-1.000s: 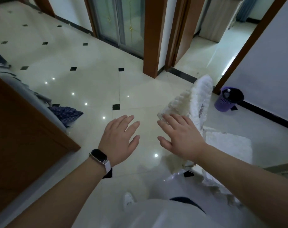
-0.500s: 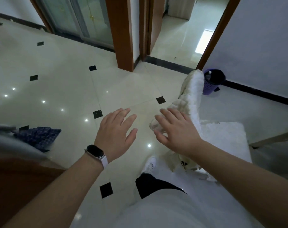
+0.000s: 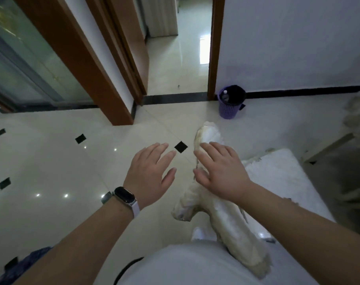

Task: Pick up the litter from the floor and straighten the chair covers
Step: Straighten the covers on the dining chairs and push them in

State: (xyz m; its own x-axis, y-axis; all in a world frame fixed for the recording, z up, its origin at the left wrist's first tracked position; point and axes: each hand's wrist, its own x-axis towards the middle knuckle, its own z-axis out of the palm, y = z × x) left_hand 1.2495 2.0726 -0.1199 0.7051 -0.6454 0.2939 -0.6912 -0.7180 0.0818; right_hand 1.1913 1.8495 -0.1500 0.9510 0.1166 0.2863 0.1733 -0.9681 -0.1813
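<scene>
A chair with a fluffy cream cover (image 3: pixel 226 219) stands just right of my body; its backrest top runs from the lower right up to the middle, and its white seat cushion (image 3: pixel 277 182) lies to the right. My right hand (image 3: pixel 220 167) hovers over the top of the backrest with fingers spread and straight, holding nothing; whether it touches the cover I cannot tell. My left hand (image 3: pixel 150 173), with a smart band on the wrist, is spread open over the bare floor to the left of the chair. No litter shows on the floor nearby.
A purple waste basket (image 3: pixel 230 103) with a bottle in it stands by the wall beside an open doorway (image 3: pixel 179 58). Glass sliding doors (image 3: pixel 20 64) are at the far left. Another covered chair (image 3: pixel 358 120) shows at the right edge, dark patterned cloth (image 3: pixel 30 262) bottom left.
My view has swung right and I have stepped closer to the chair. Both hands stay spread open, and the right one now lies over the backrest top.
</scene>
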